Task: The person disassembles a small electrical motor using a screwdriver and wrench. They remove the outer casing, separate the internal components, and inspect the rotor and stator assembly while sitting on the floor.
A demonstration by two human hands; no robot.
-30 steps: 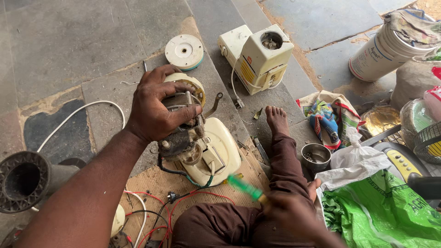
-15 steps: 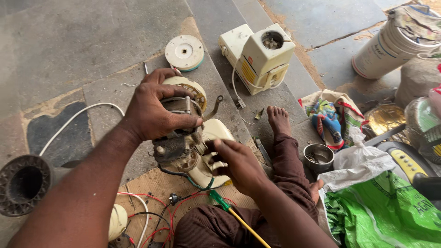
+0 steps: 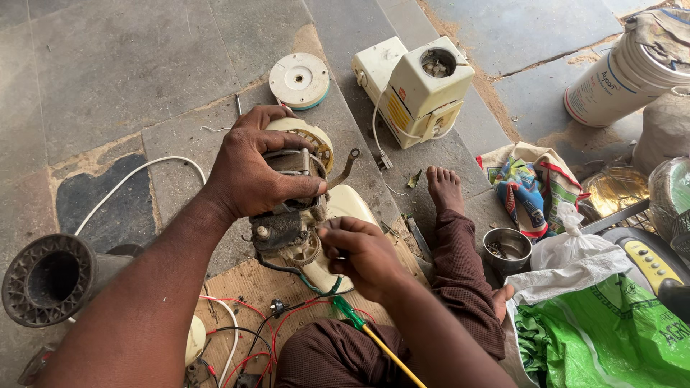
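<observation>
1. Green-handled, with a yellow shaft, a screwdriver (image 3: 357, 320) lies across my lap just under my right wrist, not held by either hand.
2. Red and black wires (image 3: 244, 327) trail loose over the cardboard sheet (image 3: 248, 284) in front of my knees.
3. My right hand (image 3: 363, 253) sits at the near end of the motor (image 3: 287, 208), fingers curled in and pinching at the gear end; what the fingertips hold is too small to make out.
4. My left hand (image 3: 255, 169) is closed over the top of that motor, palm down, fingers wrapped across its metal core, keeping it tilted above the cream housing (image 3: 338, 237) that lies underneath on the floor.
5. To my left, a dark ribbed funnel-shaped part (image 3: 47, 276) lies on its side, mouth toward me, and a white cord (image 3: 136, 176) curves over the stone behind it.
6. My bare foot (image 3: 444, 188) is stretched out on the right; just beside the shin stands a small steel bowl (image 3: 507, 249) with bits in it, and next to that a green plastic bag (image 3: 604, 338).
7. Beyond the motor, a round white disc (image 3: 300, 79) lies flat on the stone floor (image 3: 129, 65).
8. Right of the disc stands a cream mixer base (image 3: 424, 86), open socket upward, well apart from my hands.
9. Farthest right, a white bucket (image 3: 618, 79) lies tipped.
</observation>
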